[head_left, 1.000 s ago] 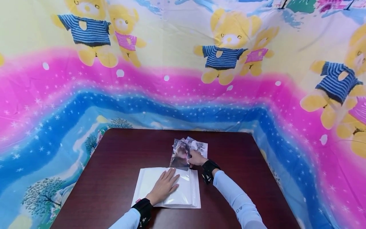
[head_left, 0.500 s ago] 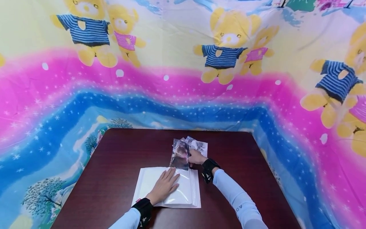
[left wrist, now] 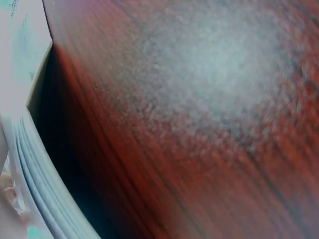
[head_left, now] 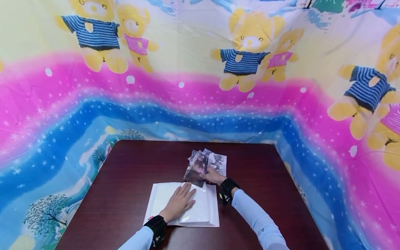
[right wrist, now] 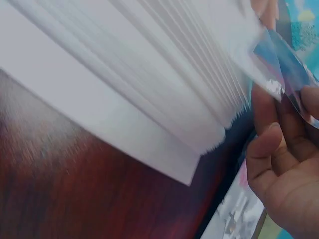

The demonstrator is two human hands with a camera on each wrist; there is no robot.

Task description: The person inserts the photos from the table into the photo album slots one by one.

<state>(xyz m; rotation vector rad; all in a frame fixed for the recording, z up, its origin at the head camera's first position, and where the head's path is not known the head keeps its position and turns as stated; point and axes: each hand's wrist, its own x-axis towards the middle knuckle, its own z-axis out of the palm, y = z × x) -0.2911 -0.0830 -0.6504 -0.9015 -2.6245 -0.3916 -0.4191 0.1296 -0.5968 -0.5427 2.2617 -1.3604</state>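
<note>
An open photo album point(head_left: 200, 211) with white pages and clear sleeves lies near the front of the table. My left hand point(head_left: 178, 205) rests on its page with fingers extended, the fingertips close to the album's far edge. A photo print point(head_left: 197, 168), dark with a pinkish patch, is pinched in my right hand point(head_left: 214, 176). Its near end overlaps the album's far edge. In the right wrist view, the curled fingers point(right wrist: 264, 149) hold the glossy print point(right wrist: 286, 64) right at the page edges. Only the album's side shows in the left wrist view.
Several more photos point(head_left: 221, 161) lie fanned out behind the right hand. The dark reddish-brown wooden table point(head_left: 140, 163) extends to a cartoon-bear curtain point(head_left: 200, 104) hanging behind it and along both sides.
My right hand has shifted slightly left, and the photo in it has turned clockwise, its top leaning right. The left hand and the album have stayed in place.
</note>
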